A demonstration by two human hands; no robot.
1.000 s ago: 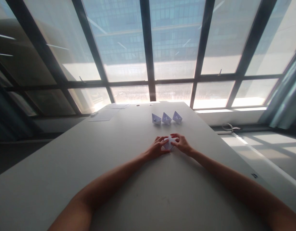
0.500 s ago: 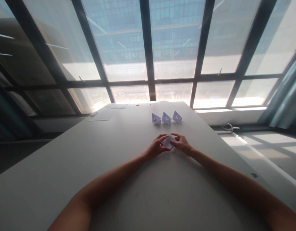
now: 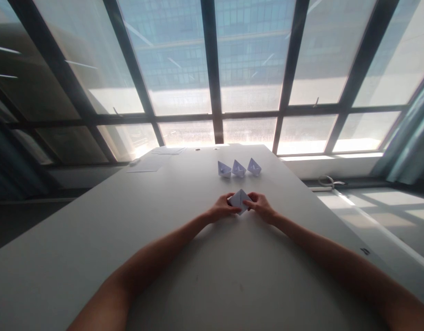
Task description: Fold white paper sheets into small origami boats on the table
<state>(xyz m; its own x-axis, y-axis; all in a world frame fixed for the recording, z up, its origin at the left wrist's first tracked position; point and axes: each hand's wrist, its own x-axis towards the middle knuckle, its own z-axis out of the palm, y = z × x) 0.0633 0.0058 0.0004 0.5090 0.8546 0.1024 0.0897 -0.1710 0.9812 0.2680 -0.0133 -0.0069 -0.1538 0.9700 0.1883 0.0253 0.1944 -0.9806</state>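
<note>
Both my hands meet over a small folded white paper piece (image 3: 240, 200) on the grey table (image 3: 184, 239). My left hand (image 3: 222, 209) pinches its left side and my right hand (image 3: 261, 205) pinches its right side. The paper stands up between the fingers as a diamond shape, lifted a little off the tabletop. Beyond it, three finished white paper boats (image 3: 239, 168) stand in a row on the table.
Flat sheets of paper (image 3: 153, 161) lie at the table's far left corner. Large windows with dark frames fill the wall behind the table. A curtain (image 3: 409, 138) hangs at the right, and the table's right edge drops to a sunlit floor.
The folded paper has come up from lying flat under my fingers to standing as a diamond between both hands. My hands have drawn closer together around it.
</note>
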